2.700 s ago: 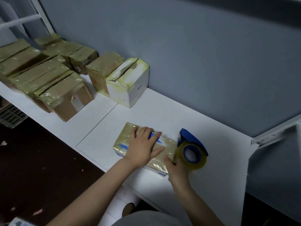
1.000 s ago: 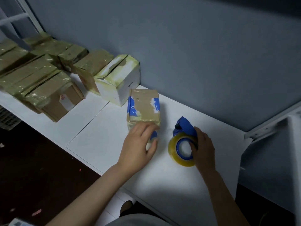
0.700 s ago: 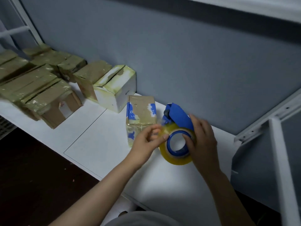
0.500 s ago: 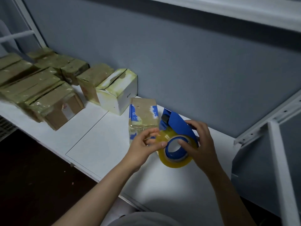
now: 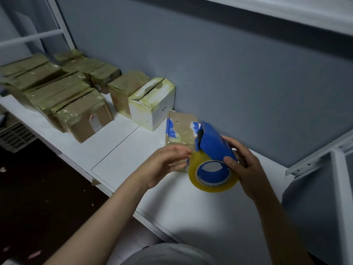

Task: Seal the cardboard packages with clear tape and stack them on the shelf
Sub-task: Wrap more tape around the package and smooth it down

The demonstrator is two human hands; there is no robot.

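Note:
A small tape-wrapped cardboard package (image 5: 181, 129) with blue print stands upright on the white shelf (image 5: 129, 150), close to the grey wall. In front of it my right hand (image 5: 246, 169) grips a blue tape dispenser (image 5: 212, 148) loaded with a roll of clear yellowish tape (image 5: 212, 180), held above the shelf. My left hand (image 5: 164, 163) is at the roll's left edge, fingertips pinching at the tape end between the dispenser and the package. The lower part of the package is hidden behind my left hand.
A white taped box (image 5: 152, 106) stands just left of the package, then a brown one (image 5: 124, 92). Several more taped cardboard packages (image 5: 57, 96) fill the shelf's left end. White shelf uprights (image 5: 340, 197) rise at right; dark floor lies below.
The package went from lying flat under my left hand to standing on end near the wall. My right hand lifted the dispenser off the shelf, and my left hand moved from the package to the tape.

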